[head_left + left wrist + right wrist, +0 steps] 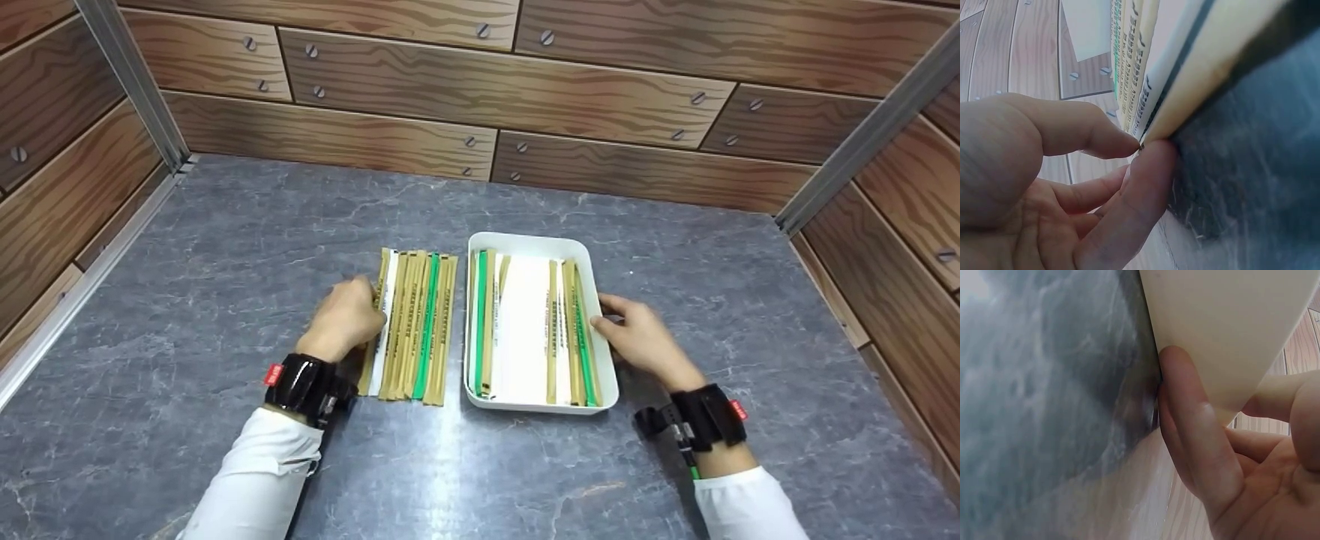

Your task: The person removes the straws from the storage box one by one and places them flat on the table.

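Observation:
Long thin paper-wrapped sticks, mostly brown with a white one and a green one, lie side by side on the table. At the row's left edge my left hand pinches the outermost brown stick between thumb and index finger. Right of the row stands a white plastic tray with more wrapped sticks along both long sides and bare white floor between them. My right hand grips the tray's right wall, thumb at the rim and fingers flat along the outside.
A grey marbled tabletop lies under everything. Wood-patterned panels rise at the back and both sides, with metal posts at the corners. Both wrists carry black camera straps.

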Demonstrator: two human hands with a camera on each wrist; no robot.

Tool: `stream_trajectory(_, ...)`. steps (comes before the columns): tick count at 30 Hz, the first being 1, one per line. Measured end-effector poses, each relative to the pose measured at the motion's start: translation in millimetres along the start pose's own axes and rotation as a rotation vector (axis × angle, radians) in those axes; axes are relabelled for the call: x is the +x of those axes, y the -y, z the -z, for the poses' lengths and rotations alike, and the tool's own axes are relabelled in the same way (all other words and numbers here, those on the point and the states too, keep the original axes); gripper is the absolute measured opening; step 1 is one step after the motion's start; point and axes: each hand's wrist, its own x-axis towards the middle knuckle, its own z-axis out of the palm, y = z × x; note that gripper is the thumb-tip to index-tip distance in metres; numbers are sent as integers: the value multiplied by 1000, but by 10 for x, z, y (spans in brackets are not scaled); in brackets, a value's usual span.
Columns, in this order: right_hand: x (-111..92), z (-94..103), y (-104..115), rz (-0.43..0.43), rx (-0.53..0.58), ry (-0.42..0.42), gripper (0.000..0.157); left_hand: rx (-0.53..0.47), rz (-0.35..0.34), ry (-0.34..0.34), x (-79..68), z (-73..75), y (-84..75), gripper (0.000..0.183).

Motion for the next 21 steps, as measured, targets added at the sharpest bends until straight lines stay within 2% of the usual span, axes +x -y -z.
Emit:
stream_trajectory(9,-6,13,-4,18,-18,-15,54,9,-11,-3,7,9,-17,34)
stream_trajectory(15,-8,-2,-2,18,-26,-21,55,30,-51,-50,19,65,-79,36)
stream_trajectory(18,-3,-6,-2,11,-13,-15,55,7,-81,-56,24,78,-191,43)
stream_trajectory(21,-5,4,6,2,-1,-13,55,-38,-80,-15,33,51,-408,49)
